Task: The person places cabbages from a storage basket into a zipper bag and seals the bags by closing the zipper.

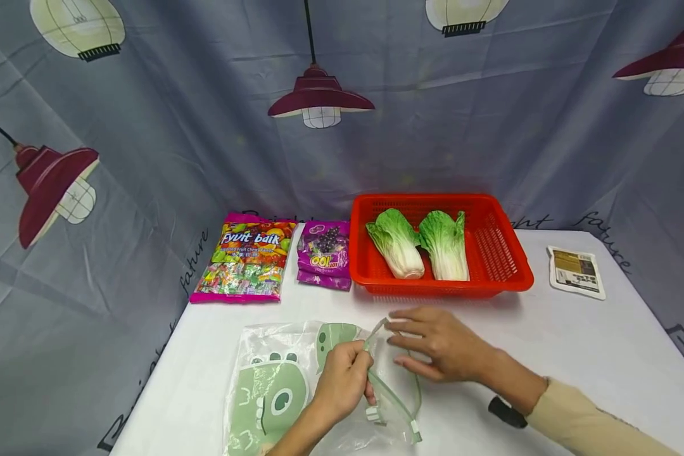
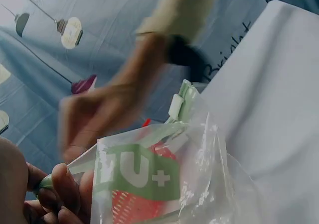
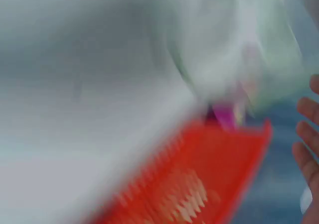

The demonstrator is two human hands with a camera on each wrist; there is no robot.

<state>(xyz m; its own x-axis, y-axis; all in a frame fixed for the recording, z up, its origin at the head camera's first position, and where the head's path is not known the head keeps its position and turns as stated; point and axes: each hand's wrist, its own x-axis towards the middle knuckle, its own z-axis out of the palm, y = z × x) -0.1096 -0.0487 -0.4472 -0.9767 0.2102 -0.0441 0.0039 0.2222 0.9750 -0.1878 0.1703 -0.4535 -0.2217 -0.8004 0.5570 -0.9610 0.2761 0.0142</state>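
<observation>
A clear plastic slider zip bag (image 1: 287, 345) with a green dinosaur print lies on the white table, its mouth standing apart on the right side. My left hand (image 1: 344, 380) grips the bag's green rim between thumb and curled fingers. My right hand (image 1: 439, 342) hovers beside the mouth, fingers loosely spread and holding nothing; whether a fingertip touches the rim I cannot tell. In the left wrist view a white slider (image 2: 175, 107) sits at one end of the green zip strip. The right wrist view is badly blurred, with the fingers (image 3: 309, 154) at its right edge.
Behind the bag stands a red basket (image 1: 513, 266) holding two heads of leafy cabbage (image 1: 446, 250). Left of it lie a purple candy pouch (image 1: 323, 253) and a bag of fruit candy (image 1: 245, 259). A small flat packet (image 1: 577, 272) lies at the right.
</observation>
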